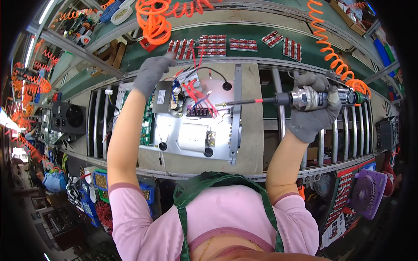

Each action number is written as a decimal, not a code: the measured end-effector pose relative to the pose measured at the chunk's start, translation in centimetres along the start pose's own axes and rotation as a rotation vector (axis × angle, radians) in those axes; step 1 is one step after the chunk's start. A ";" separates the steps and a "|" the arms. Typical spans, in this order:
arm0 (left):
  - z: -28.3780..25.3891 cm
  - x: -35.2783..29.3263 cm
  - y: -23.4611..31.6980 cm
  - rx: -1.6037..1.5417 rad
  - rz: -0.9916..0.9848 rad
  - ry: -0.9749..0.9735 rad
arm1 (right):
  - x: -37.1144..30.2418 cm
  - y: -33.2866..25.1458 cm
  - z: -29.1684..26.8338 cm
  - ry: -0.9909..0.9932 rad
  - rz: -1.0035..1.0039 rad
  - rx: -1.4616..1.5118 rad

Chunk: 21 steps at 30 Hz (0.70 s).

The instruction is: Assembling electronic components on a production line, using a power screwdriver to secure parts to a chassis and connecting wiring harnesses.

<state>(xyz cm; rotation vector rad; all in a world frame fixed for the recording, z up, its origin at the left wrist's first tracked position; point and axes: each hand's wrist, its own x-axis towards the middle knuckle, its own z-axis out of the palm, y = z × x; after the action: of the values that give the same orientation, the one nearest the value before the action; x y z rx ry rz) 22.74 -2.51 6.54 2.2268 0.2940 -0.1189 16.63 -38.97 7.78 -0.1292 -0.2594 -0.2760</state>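
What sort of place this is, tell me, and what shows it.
Probably an electronics assembly line in a factory: an open, wired metal chassis sits between conveyor rollers, coiled orange hoses hang nearby, and the gloved right hand grips a power driver.

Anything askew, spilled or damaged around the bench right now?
One red-and-silver pack lies askew on the green surface beyond the open chassis, slanted against the squarer pack left of it. I see no spill or damage.

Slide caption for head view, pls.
Gray-gloved right hand holds a silver cylindrical power screwdriver, black bit over open silver metal chassis; blurred gray-gloved left hand near chassis's far edge.
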 end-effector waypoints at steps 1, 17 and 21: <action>0.9 1.8 0.7 0.187 -0.051 -0.093 | 0.1 -0.6 -0.3 0.028 -0.004 -0.021; -1.8 -0.7 4.0 -0.051 -0.159 -0.296 | 1.0 -4.3 -1.4 0.091 -0.077 -0.021; -1.5 -8.2 0.5 -0.380 0.028 0.151 | 0.5 -5.8 -1.3 -0.010 -0.072 0.146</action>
<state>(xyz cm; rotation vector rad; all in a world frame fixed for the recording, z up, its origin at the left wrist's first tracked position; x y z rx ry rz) 14.95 -3.08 9.38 1.8634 0.3375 0.1130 15.78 -44.87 7.19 0.0228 -0.2940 -0.3270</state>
